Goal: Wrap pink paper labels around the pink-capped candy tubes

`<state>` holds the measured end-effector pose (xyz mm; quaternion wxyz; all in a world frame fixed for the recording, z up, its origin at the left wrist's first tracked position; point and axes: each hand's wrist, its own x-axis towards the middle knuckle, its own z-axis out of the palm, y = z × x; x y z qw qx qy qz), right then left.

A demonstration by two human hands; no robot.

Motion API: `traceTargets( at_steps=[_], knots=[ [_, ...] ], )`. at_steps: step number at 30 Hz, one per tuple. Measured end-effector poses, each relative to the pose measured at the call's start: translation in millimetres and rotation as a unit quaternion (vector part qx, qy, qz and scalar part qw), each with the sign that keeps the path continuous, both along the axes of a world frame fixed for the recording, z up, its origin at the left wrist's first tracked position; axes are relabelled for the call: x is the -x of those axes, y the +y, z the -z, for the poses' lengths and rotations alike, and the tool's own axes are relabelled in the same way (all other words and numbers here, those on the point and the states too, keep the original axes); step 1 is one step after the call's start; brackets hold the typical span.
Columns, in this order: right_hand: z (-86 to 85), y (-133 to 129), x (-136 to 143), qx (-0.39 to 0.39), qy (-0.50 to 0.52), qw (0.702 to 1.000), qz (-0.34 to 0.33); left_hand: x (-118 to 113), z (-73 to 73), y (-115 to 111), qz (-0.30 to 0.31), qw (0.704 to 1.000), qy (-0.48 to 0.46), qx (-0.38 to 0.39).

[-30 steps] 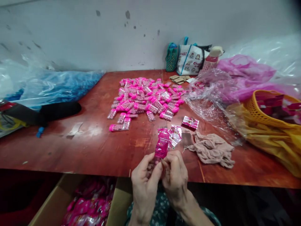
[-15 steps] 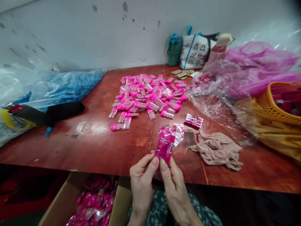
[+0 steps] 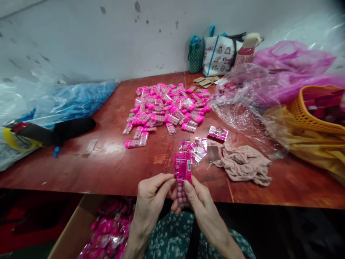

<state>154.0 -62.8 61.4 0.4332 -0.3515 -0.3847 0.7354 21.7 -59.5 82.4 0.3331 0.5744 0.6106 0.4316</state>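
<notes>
from my end of the link i have both hands on one pack (image 3: 182,177), at the near edge of the table (image 3: 107,176), in front of the lap (image 3: 168,235); the left hand (image 3: 153,194) pinches its left side between thumb and finger, about where the pink label (image 3: 181,167) meets the clear part; the right hand (image 3: 203,201) lays its thumb on the front, near the label's lower right corner, with no gap showing; i cannot tell which hand owns the fingertips behind the clear end; to do this well, i judge, i want light, even pressure from both thumbs, the label's sides lined up with the clear part's, and no hard squeeze, since the thin film would likely crease; the long axis runs up and down my view, away from the body, with hardly any lean to either side; the label end points off toward the heap of pink-capped packs (image 3: 167,108), and the clear end, with its pink beads (image 3: 181,191), points back to the lap; the barcode (image 3: 189,165) sits on the label's right.
</notes>
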Motion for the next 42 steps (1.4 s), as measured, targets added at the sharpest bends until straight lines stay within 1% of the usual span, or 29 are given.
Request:
traceTargets(
  at_steps=[3,6,10,14,18,23,27,29,31,33,36,39,42],
  knots=[
    [0.0,-1.9,1.6,0.004,-0.010,1.000,0.013,1.4,-5.4,1.4,0.062,0.998,0.016,0.027],
    [-0.1,-1.6,3.4,0.008,-0.009,1.000,0.009,5.1,-5.4,2.3,0.112,0.991,0.059,0.036],
    [0.6,0.7,5.6,0.019,0.000,1.000,-0.006,13.2,-3.0,5.2,0.146,0.980,0.134,-0.017],
    [2.1,3.7,7.3,0.045,0.011,0.999,-0.016,18.7,-1.3,12.2,0.165,0.966,0.186,-0.065],
    [2.4,6.6,9.6,0.064,-0.018,0.998,0.007,17.4,5.6,16.6,0.140,0.963,0.213,-0.086],
    [9.3,2.4,19.5,0.034,-0.070,0.994,0.077,6.7,14.1,7.3,0.068,0.979,0.183,-0.054],
    [20.6,-6.7,28.9,0.030,-0.091,0.987,0.130,-2.1,14.8,-4.6,0.016,0.964,0.248,-0.094],
    [24.6,-9.5,31.1,0.018,-0.109,0.983,0.149,-4.2,15.4,-7.7,0.009,0.958,0.266,-0.107],
    [27.1,-10.0,31.7,-0.010,-0.137,0.976,0.168,-4.8,16.8,-7.9,0.007,0.954,0.275,-0.120],
    [28.5,-8.4,31.3,-0.033,-0.164,0.968,0.188,-4.5,18.7,-5.7,0.012,0.953,0.270,-0.134],
    [29.8,-4.5,30.2,-0.032,-0.197,0.957,0.210,-4.0,21.4,-1.0,0.025,0.958,0.250,-0.139],
    [29.9,-1.6,29.4,-0.037,-0.227,0.949,0.216,-4.1,23.8,1.5,0.034,0.957,0.254,-0.133],
    [29.5,0.3,30.0,-0.073,-0.250,0.943,0.206,-3.9,26.8,1.3,0.011,0.953,0.268,-0.144]
  ],
)
